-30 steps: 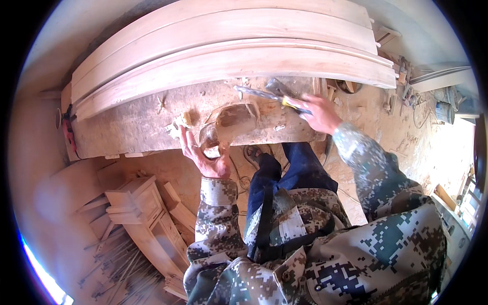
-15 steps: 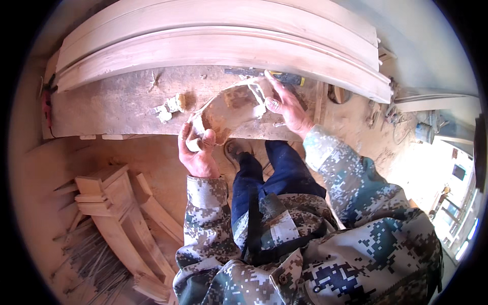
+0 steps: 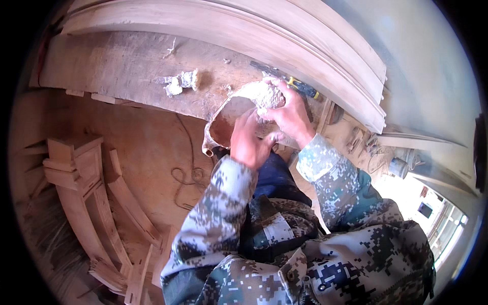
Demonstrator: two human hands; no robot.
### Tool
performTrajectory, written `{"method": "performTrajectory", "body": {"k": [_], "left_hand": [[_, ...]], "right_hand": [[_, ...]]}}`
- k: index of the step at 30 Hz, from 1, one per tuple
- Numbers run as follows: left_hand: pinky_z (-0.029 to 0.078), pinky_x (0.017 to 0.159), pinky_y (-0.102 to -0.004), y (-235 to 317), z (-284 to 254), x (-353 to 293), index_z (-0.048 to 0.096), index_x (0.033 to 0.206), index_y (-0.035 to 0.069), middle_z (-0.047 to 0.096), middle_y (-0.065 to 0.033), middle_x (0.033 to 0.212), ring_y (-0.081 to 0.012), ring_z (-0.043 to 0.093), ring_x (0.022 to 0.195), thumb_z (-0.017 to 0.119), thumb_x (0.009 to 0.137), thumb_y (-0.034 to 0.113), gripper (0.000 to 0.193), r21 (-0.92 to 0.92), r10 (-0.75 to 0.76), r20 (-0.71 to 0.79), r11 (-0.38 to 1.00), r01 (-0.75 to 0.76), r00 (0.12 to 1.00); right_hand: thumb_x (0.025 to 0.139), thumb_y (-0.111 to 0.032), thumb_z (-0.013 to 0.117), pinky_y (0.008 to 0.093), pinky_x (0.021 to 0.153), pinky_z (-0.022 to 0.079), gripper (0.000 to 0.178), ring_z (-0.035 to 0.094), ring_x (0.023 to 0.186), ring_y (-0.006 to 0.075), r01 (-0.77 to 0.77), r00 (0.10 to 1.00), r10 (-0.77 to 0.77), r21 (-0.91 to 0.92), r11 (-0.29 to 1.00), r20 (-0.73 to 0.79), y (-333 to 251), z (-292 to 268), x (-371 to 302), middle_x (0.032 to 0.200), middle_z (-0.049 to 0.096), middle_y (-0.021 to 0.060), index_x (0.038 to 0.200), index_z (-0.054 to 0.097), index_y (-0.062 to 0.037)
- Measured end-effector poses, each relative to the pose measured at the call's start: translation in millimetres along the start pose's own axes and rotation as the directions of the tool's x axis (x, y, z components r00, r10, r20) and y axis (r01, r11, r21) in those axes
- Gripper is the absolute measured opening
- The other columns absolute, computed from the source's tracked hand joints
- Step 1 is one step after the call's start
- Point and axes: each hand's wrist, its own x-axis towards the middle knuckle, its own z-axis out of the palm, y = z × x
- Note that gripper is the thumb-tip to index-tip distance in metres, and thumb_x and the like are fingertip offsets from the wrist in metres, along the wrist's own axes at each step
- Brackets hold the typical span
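A pale, thin-walled bag-like piece (image 3: 222, 127), brownish inside, hangs over the near edge of the wooden bench (image 3: 127, 56). My left hand (image 3: 249, 140) is closed on its near side, fingers bent inward and partly hidden. My right hand (image 3: 293, 114) curls round a whitish, rough, crumpled part (image 3: 268, 95) at the far right end of the same piece. Both hands are close together, the left fingertips nearly touching the right thumb. Left of them on the bench lies a crumpled whitish lump (image 3: 181, 82).
Long pale wooden mouldings (image 3: 218, 25) lie along the bench's far side. Close to my right hand is a black-and-yellow hand tool (image 3: 302, 87). Curved wooden frame pieces (image 3: 84, 188) stand on the floor at left, with a cord (image 3: 190, 175) near them.
My hands have come together; the left moved right and nearer the right hand. The piece, earlier stretched between them, is bunched at its right end. The view has shifted and turned.
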Motion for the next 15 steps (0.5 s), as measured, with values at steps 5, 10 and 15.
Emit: {"method": "performTrajectory", "body": {"k": [5, 10, 15], "left_hand": [[0.053, 0.096, -0.0465, -51.1, 4.0, 32.5, 0.064, 0.135, 0.002, 0.066, -0.0214, 0.124, -0.0396, 0.065, 0.113, 0.092, 0.075, 0.035, 0.073, -0.161, -0.15, 0.27, 0.967, 0.198, 0.951], [0.053, 0.09, -0.0452, -79.1, 28.1, 25.5, 0.075, 0.119, 0.008, 0.066, -0.0182, 0.118, -0.0384, 0.064, 0.103, 0.088, 0.079, 0.033, 0.048, -0.327, 0.095, 0.174, 0.944, -0.033, 0.98], [0.053, 0.083, -0.0408, -62.7, 16.1, 25.6, 0.078, 0.108, 0.005, 0.069, -0.0154, 0.097, -0.0324, 0.065, 0.09, 0.081, 0.088, 0.026, 0.029, -0.586, -0.08, 0.175, 0.792, 0.169, 0.981]], "right_hand": [[0.07, -0.003, 0.078, 0.0344, 0.086, 0.056, 0.062, 0.068, 0.099, 0.0202, -0.058, 0.998, 0.058, 0.147, 0.987, 0.01, -1.4, 3.9, 1.0, 0.11, 0.071, 0.0125, 0.13, 0.062, -0.0028], [0.072, 0.001, 0.078, 0.0306, 0.09, 0.054, 0.059, 0.067, 0.101, 0.0157, -0.015, 0.999, 0.01, 0.137, 0.99, 0.037, 8.3, 7.9, -0.5, 0.113, 0.069, 0.0089, 0.129, 0.061, -0.0014], [0.07, 0.003, 0.075, 0.0302, 0.092, 0.053, 0.061, 0.066, 0.104, 0.0149, -0.07, 0.997, 0.059, 0.29, 0.954, 0.049, 14.7, 0.6, -2.9, 0.117, 0.067, 0.0079, 0.129, 0.059, -0.0001]]}}
